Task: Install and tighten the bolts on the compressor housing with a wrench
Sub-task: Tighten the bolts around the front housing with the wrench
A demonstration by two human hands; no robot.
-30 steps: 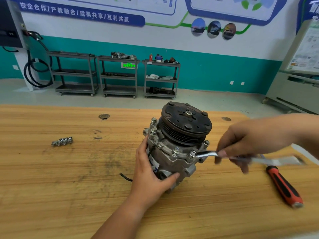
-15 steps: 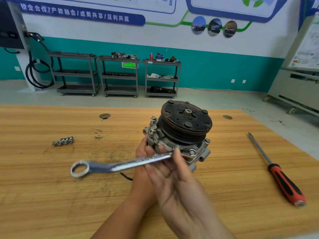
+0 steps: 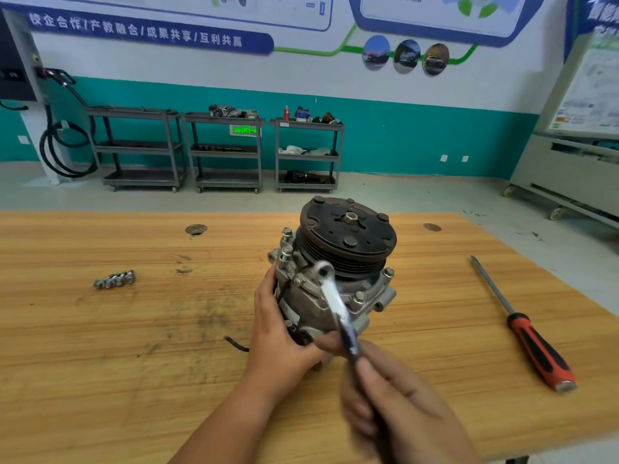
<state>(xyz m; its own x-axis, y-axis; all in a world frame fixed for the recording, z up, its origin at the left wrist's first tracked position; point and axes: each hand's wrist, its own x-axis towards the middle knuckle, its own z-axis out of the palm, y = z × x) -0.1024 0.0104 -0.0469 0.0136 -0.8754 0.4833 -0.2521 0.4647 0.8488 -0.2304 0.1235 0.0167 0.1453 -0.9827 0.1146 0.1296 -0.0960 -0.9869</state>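
Near the front edge of the wooden surface [image 3: 100,363], our right hand [image 3: 395,406] curls round a ring wrench [image 3: 335,296], blurred. Its ring end hangs over the flange of the compressor housing [image 3: 310,309], gripped upright by our left hand [image 3: 281,333]. We judge: seating on one of the flange bolts [image 3: 359,297]. Next: ring square on the head, then turn. Well left lie loose bolts [image 3: 115,279].

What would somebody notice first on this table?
The big grey compressor with its black pulley stands mid-table, gripped by the left hand. The right hand holds a shiny wrench up to it. An orange-and-black screwdriver lies to the right, and loose bolts lie to the left.
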